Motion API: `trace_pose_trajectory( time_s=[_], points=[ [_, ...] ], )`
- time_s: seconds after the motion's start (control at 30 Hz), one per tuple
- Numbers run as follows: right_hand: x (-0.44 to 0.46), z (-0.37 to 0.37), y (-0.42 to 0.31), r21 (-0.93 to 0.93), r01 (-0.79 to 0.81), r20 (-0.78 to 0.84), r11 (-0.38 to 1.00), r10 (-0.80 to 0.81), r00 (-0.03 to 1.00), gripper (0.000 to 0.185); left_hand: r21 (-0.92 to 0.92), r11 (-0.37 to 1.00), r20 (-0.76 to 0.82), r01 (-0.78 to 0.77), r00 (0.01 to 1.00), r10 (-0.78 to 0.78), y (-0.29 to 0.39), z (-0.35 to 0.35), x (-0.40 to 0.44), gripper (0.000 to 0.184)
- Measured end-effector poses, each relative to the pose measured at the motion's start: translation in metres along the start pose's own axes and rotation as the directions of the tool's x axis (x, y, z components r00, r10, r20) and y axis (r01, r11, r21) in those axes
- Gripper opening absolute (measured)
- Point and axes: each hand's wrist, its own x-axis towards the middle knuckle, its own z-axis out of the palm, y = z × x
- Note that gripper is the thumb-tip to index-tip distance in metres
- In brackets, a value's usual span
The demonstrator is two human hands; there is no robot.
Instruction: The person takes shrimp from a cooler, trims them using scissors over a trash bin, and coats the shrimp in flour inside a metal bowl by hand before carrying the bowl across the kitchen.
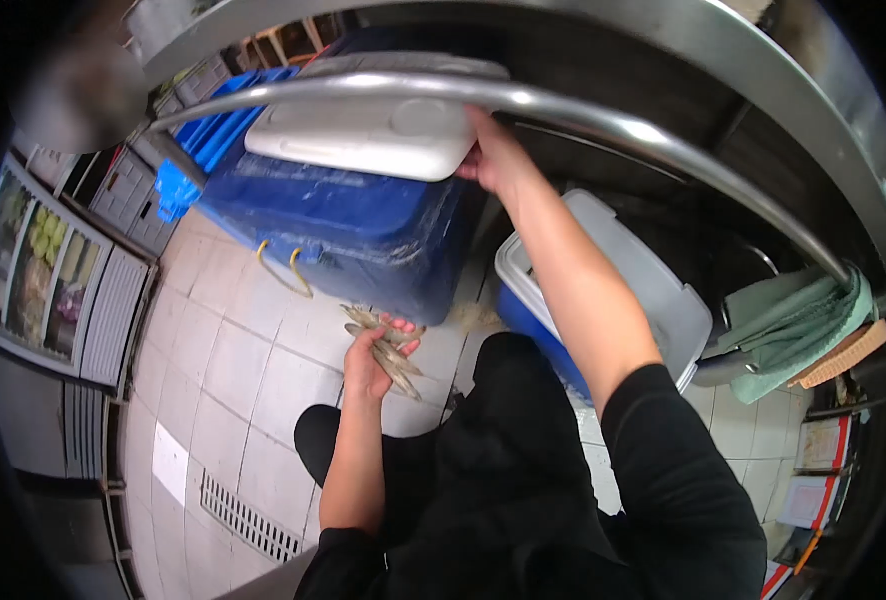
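Observation:
Several raw grey shrimp (391,362) lie in my left hand (368,365), its fingers curled round them, low over the tiled floor. My right hand (490,160) grips the right end of a white lid (363,130). That lid rests on or just above a large blue cooler box (333,215); a steel rail crosses in front of part of it, so I cannot tell whether it touches. To the right of the cooler, under my right forearm, stands a blue tub with a pale grey-white lid or rim (678,310).
A curved steel rail (383,85) runs across above the cooler. Green cloths (803,320) hang at its right end. Yellow cord handles (288,270) stick out from the cooler's side. A glass-fronted fridge (43,260) stands left. A drain grate (248,515) lies in the floor.

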Motion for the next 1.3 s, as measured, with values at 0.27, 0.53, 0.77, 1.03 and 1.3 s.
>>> trace_pose_trajectory(
  time_s=[0.27,0.53,0.77,1.03,1.3],
  points=[
    [0.048,-0.066,0.003,0.228,0.168,0.105,0.959,-0.196,0.975,0.027,-0.046,0.989,-0.171,-0.143,0.976,0.133,0.018,-0.037,-0.008,0.033],
    [-0.147,-0.245,-0.037,0.251,0.304,-0.207,0.919,-0.256,0.944,0.033,-0.019,0.978,-0.199,-0.207,0.960,0.199,0.031,-0.085,0.011,0.027],
    [-0.288,-0.313,0.027,0.179,0.426,-0.551,0.887,-0.268,0.790,0.041,0.013,0.965,-0.419,-0.262,0.875,0.243,0.055,-0.082,0.021,0.032],
    [-0.319,-0.380,0.098,0.283,0.225,-0.473,0.932,-0.068,0.878,0.056,0.010,0.975,-0.319,-0.222,0.923,0.214,0.046,-0.103,0.041,0.026],
    [-0.301,-0.400,0.081,-0.620,-0.209,-0.708,0.756,-0.426,0.563,0.063,0.061,0.980,-0.355,-0.190,0.913,0.199,0.040,-0.094,0.044,0.027]
  ],
)
